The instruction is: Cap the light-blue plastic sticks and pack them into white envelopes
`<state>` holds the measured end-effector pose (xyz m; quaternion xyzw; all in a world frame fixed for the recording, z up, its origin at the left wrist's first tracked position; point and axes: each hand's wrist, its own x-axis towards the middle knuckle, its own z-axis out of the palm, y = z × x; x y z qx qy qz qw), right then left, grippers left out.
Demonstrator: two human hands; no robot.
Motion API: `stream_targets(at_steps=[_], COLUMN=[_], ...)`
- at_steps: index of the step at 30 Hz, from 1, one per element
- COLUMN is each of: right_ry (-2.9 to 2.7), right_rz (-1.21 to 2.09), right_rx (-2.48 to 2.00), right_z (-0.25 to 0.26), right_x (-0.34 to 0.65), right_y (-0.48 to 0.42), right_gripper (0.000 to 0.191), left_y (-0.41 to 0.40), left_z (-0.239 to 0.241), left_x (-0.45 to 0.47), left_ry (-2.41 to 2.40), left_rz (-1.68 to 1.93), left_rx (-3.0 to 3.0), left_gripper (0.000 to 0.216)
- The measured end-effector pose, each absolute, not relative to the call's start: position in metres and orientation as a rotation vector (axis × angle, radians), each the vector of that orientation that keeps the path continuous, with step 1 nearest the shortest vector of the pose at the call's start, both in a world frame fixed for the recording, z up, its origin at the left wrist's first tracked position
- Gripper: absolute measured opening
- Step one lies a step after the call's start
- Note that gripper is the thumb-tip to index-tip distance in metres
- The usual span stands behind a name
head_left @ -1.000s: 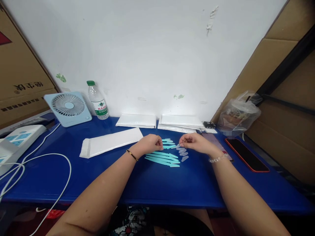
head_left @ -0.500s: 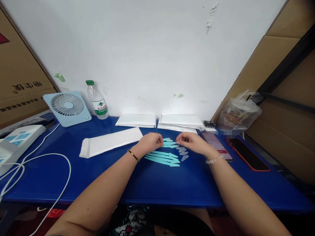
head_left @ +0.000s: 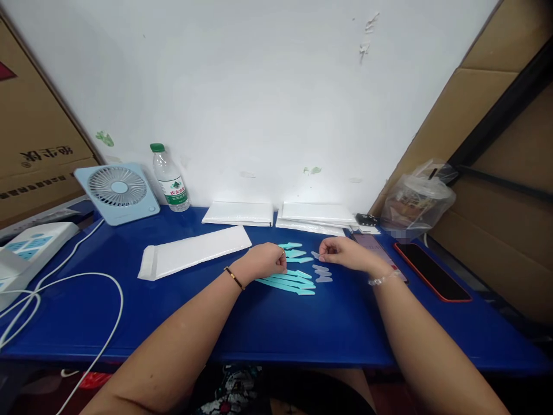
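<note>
Several turquoise eyebrow razors (head_left: 290, 283) lie in two groups on the blue table, their blade ends pointing right. My left hand (head_left: 270, 260) is over their handles, fingers closed and fingertips down on the uppermost razor of the nearer group; the palm hides part of the handles. Beside the blade ends are several small clear blade covers (head_left: 323, 273). My right hand (head_left: 343, 253) is closed in a pinch at the farthest clear cover (head_left: 316, 255), just right of the farther razors.
White bubble mailers (head_left: 237, 213) lie along the wall, and a long white mailer (head_left: 196, 252) is left of my hand. A blue fan (head_left: 118, 190), a water bottle (head_left: 171, 178) and a power strip (head_left: 37, 248) with cables stand left. Right are two phones (head_left: 432, 271) and a bagged cup (head_left: 415, 199).
My left hand has moved slightly toward me, from the farther razors to the nearer group. My right hand has shifted right, and the clear covers lie differently.
</note>
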<state>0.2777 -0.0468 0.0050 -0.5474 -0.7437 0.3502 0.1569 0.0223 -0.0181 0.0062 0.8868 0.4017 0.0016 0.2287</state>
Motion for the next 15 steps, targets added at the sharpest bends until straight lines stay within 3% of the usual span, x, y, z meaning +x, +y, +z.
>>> stream_targets(at_steps=[5,15], right_ry=[-2.072,-2.065], right_rz=[1.243,1.246], right_rx=[-1.467,-1.413], right_z=[0.016,0.005], right_x=[0.273,0.268], right_y=[-0.053,-0.049], right_gripper=[0.032,0.03], left_y=[-0.011,-0.01], left_z=[0.004,0.003], left_x=[0.019,0.019], left_ry=[1.166,1.173], left_rz=[0.15,0.226], left_rx=[2.418,2.404], left_gripper=[0.016,0.016])
